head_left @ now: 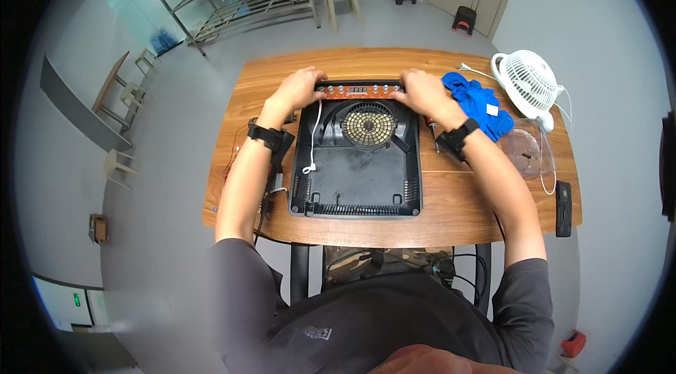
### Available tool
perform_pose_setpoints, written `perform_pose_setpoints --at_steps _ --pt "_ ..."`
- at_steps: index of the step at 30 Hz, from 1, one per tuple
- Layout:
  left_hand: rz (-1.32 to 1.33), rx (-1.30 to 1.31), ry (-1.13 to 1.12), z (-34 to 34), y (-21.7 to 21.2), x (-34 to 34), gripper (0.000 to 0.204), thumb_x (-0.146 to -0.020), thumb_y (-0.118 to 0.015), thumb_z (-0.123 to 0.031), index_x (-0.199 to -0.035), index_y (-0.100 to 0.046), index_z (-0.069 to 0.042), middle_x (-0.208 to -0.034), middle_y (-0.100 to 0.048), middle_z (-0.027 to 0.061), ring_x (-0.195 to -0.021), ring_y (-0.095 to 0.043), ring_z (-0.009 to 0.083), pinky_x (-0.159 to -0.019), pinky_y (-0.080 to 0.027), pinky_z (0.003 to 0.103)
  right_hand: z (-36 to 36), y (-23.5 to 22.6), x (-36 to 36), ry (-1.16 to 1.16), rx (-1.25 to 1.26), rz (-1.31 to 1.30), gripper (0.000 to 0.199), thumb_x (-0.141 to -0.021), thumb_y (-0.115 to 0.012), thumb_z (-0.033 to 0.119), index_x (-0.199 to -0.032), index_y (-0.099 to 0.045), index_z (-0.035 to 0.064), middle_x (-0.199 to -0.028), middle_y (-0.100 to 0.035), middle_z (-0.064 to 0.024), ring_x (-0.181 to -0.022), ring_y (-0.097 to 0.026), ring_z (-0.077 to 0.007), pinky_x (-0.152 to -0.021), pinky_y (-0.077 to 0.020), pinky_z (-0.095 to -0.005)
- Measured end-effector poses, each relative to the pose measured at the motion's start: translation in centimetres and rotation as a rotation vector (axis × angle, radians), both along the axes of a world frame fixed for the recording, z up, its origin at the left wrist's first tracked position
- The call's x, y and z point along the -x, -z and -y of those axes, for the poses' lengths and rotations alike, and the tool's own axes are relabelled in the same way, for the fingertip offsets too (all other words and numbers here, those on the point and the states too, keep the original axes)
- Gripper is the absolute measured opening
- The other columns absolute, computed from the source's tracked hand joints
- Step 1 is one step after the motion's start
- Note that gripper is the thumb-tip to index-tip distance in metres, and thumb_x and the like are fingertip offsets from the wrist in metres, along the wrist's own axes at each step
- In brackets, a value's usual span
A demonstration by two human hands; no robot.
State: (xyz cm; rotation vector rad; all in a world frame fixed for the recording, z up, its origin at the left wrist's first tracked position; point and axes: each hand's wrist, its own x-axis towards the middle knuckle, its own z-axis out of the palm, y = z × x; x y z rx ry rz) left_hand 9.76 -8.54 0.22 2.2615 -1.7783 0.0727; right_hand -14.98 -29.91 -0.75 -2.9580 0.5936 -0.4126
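A black plastic induction cooker base (352, 177) lies open side up in front of me. Along its far edge runs an orange control circuit board (358, 91) with a small display and several round buttons. My left hand (301, 89) closes on the board's left end, its thumb near the board and its fingers over the far rim. At the right end, my right hand (425, 96) grips the same board, thumb against it. A round fan grille (368, 126) sits in the base. From the board's left end hangs a white cable (314, 138) with a small connector.
On the wooden table's (465, 212) right side are a white fan (527, 82), blue cloth (480, 106), a clear plastic container (522, 152) and a black oblong object (563, 208). A screwdriver (432, 123) lies beside the base, partly hidden by my right arm. Dark parts lie by my left forearm.
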Motion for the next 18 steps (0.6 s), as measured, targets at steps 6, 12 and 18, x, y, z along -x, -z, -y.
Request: perform_pose_setpoints --at_steps 6,12,18 --pt "0.018 -0.109 -0.02 2.2 1.2 1.2 0.055 -0.077 -0.084 -0.02 -0.126 -0.065 -0.007 -0.126 -0.062 0.0153 -0.117 -0.061 0.0367 -0.098 -0.052 0.045 -1.5 1.6 -2.7 -0.051 -0.066 -0.087 0.054 -0.084 -0.079 0.042 -0.116 -0.062 0.0018 -0.114 -0.064 -0.0205 -0.109 -0.064 -0.0404 -0.09 -0.0537 -0.0504" --pt "0.069 -0.077 -0.008 2.6 1.9 1.5 0.054 -0.075 -0.084 -0.017 -0.126 -0.066 -0.009 -0.117 -0.061 0.0132 -0.115 -0.061 0.0366 -0.097 -0.052 0.046 -0.6 2.9 -3.8 -0.033 -0.062 -0.07 0.042 -0.081 -0.082 0.033 -0.104 -0.069 0.0006 -0.111 -0.066 -0.0201 -0.104 -0.067 -0.0395 -0.088 -0.0551 -0.0485" --pt "0.037 -0.103 0.019 2.4 1.9 1.1 0.035 -0.075 -0.08 -0.009 -0.108 -0.069 -0.004 -0.111 -0.064 0.0127 -0.107 -0.064 0.0351 -0.092 -0.053 0.044 -1.5 1.8 -3.7 -0.022 -0.106 -0.055 0.038 -0.08 -0.083 0.03 -0.1 -0.072 -0.0003 -0.111 -0.068 -0.0201 -0.102 -0.069 -0.0388 -0.087 -0.0567 -0.047"
